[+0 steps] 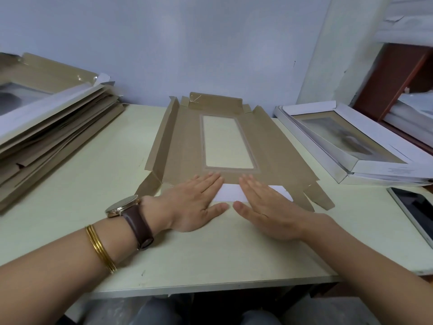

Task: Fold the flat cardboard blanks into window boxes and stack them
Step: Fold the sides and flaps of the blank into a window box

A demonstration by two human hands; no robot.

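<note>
At the near end of the cardboard blank (182,141), lying flat on the surface (93,184), the left hand (196,202) and right hand (264,207) press a white flap (229,192) down, each grip open, fingers straight, holding nothing. To crease well, slide both palms outward along the fold, keeping it square to the window (228,141); the flap's left corner is probably under the palm. Finished boxes (351,146) sit stacked at right
</note>
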